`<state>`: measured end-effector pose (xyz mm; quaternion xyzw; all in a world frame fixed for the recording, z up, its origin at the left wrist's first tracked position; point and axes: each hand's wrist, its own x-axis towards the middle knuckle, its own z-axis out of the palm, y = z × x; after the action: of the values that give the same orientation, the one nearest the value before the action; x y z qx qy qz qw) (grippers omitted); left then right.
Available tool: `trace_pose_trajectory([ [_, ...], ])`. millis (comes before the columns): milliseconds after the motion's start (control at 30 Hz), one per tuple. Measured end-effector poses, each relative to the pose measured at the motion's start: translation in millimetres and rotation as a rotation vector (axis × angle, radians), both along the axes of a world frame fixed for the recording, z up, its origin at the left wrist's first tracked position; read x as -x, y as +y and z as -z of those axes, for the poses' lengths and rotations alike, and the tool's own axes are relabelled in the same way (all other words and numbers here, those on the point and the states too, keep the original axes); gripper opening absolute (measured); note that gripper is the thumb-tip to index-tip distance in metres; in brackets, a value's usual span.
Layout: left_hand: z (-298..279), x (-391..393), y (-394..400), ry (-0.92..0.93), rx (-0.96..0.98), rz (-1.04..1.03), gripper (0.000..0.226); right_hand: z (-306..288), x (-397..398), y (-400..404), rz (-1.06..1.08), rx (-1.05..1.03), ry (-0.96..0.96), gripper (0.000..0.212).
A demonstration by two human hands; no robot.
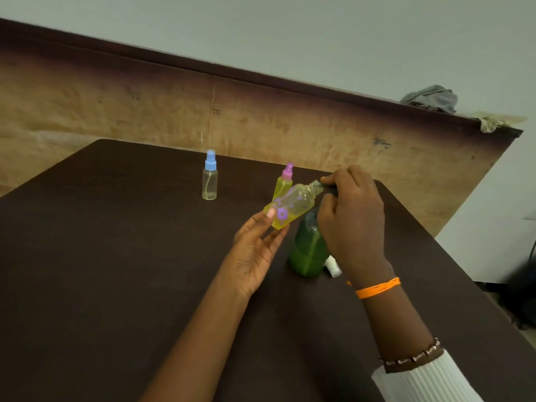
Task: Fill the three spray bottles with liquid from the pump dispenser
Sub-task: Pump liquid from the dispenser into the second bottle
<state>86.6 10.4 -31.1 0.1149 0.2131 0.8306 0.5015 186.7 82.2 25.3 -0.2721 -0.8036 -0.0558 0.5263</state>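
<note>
- The left hand (256, 250) holds the uncapped clear plastic spray bottle with purple flower prints (290, 206) tilted, its base cradled between thumb and fingertips and its threaded neck raised toward the right hand.
- The right hand (352, 216) rests over the head of the green translucent pump dispenser (307, 250), which stands on the dark brown table (116, 271); its fingers curl around the dark pump head and the spout meets the bottle's open neck.
- Yellow-green liquid pools in the tilted bottle's lower end, so I judge this fill partly done.
- To do it well, keep the neck pressed right up to the spout before each stroke, since the opening is narrow and a gap would send liquid onto the table.
- Press slowly and fully; a steady left grip stops the light bottle from being knocked aside.
- Lowering the tilt toward upright as the level rises should prevent spilling from the neck.
- The small white spray cap (333, 266) lies just beside the dispenser's base, ready for recapping.
- The slim bottle with the pink sprayer (284, 184) stands behind, looking filled; the clear bottle with the blue sprayer (209, 178) stands well apart to the left and looks empty.
</note>
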Motion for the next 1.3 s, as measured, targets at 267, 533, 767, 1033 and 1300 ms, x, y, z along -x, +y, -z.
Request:
trace_pose_trajectory([
  [267,0,1,0,0.011,0.012,0.013,0.033,23,7,3,0.063,-0.052,0.018,0.035],
  [533,0,1,1,0.007,0.011,0.004,0.039,17,3,3,0.058,-0.088,-0.031,0.035],
  [767,1,0,1,0.011,0.000,0.023,0.040,17,3,2,0.048,-0.067,-0.048,0.033],
  [1033,0,1,2,0.023,-0.009,0.020,0.042,21,6,2,0.035,-0.037,0.066,0.032],
  [1300,-2,-1,0,0.023,0.003,0.025,0.042,3,1,4,0.035,-0.084,-0.036,0.026],
])
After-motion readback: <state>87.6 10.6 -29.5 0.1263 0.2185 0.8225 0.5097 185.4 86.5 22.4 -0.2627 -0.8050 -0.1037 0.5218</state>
